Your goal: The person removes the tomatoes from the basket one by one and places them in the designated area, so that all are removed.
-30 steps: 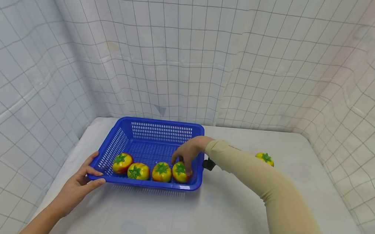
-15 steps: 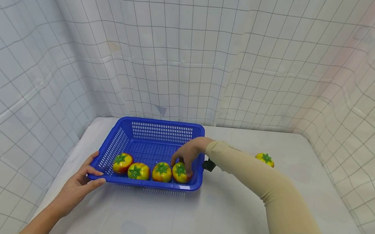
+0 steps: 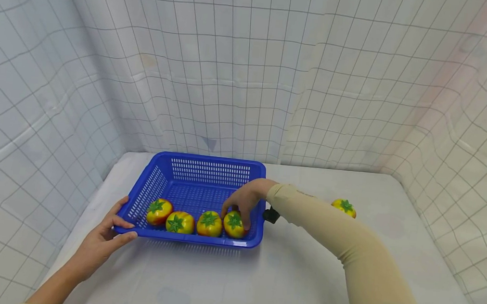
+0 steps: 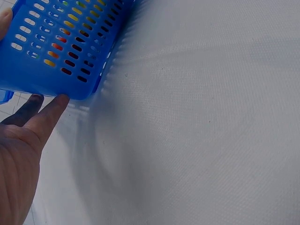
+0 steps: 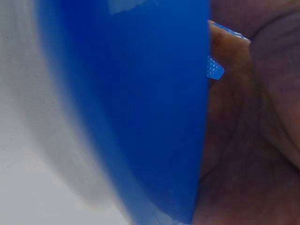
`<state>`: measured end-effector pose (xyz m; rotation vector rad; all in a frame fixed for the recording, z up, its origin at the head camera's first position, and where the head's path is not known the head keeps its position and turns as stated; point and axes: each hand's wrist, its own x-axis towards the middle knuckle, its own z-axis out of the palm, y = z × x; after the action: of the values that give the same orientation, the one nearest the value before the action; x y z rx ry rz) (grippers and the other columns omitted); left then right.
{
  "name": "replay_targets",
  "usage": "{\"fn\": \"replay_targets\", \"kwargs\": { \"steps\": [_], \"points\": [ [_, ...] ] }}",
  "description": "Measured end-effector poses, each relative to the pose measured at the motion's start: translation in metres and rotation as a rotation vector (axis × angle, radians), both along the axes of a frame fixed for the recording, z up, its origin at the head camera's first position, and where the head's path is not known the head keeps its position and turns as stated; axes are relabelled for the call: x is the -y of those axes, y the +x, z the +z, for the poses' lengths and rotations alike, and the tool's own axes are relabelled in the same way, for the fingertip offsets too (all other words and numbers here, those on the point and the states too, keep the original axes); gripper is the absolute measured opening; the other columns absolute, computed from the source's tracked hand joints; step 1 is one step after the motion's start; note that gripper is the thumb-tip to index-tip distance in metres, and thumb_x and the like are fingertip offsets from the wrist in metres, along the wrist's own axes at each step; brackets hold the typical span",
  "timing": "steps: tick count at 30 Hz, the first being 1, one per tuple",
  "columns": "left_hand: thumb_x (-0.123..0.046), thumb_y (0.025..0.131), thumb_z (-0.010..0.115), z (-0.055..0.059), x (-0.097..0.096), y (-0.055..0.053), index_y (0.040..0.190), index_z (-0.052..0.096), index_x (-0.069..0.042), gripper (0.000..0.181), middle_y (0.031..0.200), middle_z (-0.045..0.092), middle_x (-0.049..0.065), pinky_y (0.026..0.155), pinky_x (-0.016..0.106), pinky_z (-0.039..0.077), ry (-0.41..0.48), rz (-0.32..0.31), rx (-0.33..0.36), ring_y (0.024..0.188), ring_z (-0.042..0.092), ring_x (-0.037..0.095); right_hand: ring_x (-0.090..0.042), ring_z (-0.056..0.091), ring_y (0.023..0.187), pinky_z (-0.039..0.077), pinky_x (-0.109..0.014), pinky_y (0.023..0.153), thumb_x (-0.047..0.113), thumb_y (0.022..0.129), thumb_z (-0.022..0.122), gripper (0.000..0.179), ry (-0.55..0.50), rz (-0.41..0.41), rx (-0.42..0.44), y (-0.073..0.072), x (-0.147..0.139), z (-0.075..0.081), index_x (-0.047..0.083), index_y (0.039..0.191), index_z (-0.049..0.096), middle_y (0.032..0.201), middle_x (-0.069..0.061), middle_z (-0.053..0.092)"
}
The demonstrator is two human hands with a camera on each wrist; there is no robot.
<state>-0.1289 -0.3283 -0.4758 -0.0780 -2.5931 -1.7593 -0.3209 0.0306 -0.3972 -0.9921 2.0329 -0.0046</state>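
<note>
Gripping blue basket (image 3: 187, 195) at left, holding end fruit (image 3: 234, 222) at right.
Clamping thumb and fingers of left hand (image 3: 98, 243) on the near-left corner, best held steady, with long axis running left to right. Next, neighbouring fruit (image 3: 209, 224), best left unbumped. Clamping thumb and fingers of right hand (image 3: 245, 200) round end fruit inside the near-right corner; leafy top up, too round for a long axis, best gripped lightly.

Glossy plastic basket (image 3: 184, 238); smooth, shiny fruits (image 3: 180, 222).

Blue basket (image 3: 166, 236), yellow-red fruits (image 3: 185, 220) with green leaves (image 3: 208, 218), grey-gridded white curtain (image 3: 250, 75), beige sleeve (image 3: 348, 243).
</note>
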Motion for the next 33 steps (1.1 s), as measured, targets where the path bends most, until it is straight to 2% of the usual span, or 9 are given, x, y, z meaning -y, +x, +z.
{"fn": "replay_targets", "kwargs": {
  "steps": [7,15,19,25,33],
  "points": [
    [-0.020,0.102,0.066,0.000,0.000,0.000,0.120,0.052,0.003,0.033,0.172,0.000,-0.007,0.087,0.012,0.048,-0.012,0.002,0.001,0.143,0.015,0.064,-0.013,0.051,0.121,0.040,-0.043,0.112,0.021,0.082,0.087,0.067,-0.058,0.016,0.022,-0.003,-0.004,0.002,0.041,0.139,0.057,0.134,0.009,0.057],
    [-0.020,0.103,0.065,0.000,-0.001,0.001,0.120,0.052,0.002,0.031,0.172,0.001,-0.009,0.087,0.011,0.047,-0.009,-0.006,-0.004,0.143,0.015,0.064,-0.013,0.052,0.122,0.044,-0.039,0.107,0.019,0.084,0.085,0.072,-0.133,0.007,0.068,-0.009,-0.012,0.012,0.033,0.146,0.053,0.134,0.005,0.056],
    [-0.018,0.103,0.064,0.000,-0.001,0.001,0.119,0.052,0.002,0.029,0.172,0.001,-0.007,0.086,0.010,0.048,-0.009,-0.007,-0.008,0.143,0.016,0.064,-0.013,0.051,0.124,0.043,-0.039,0.107,0.021,0.082,0.086,0.074,-0.176,-0.021,0.072,-0.011,-0.018,0.019,0.036,0.146,0.052,0.138,0.004,0.054],
    [-0.018,0.103,0.065,0.000,-0.001,0.001,0.120,0.051,0.003,0.030,0.172,0.001,-0.006,0.085,0.011,0.048,-0.009,0.000,-0.007,0.143,0.016,0.064,-0.017,0.051,0.126,0.048,-0.036,0.101,0.019,0.082,0.085,0.068,-0.277,-0.090,0.105,-0.013,-0.029,0.030,0.046,0.137,0.055,0.141,0.003,0.051],
    [-0.017,0.103,0.064,0.001,-0.001,0.001,0.119,0.052,0.002,0.028,0.172,0.001,-0.006,0.086,0.010,0.048,0.000,-0.005,-0.009,0.143,0.016,0.064,-0.022,0.056,0.120,0.053,-0.035,0.095,0.016,0.083,0.083,0.068,-0.386,-0.157,0.139,-0.016,-0.045,0.046,0.047,0.136,0.055,0.140,0.000,0.049]
  ]
}}
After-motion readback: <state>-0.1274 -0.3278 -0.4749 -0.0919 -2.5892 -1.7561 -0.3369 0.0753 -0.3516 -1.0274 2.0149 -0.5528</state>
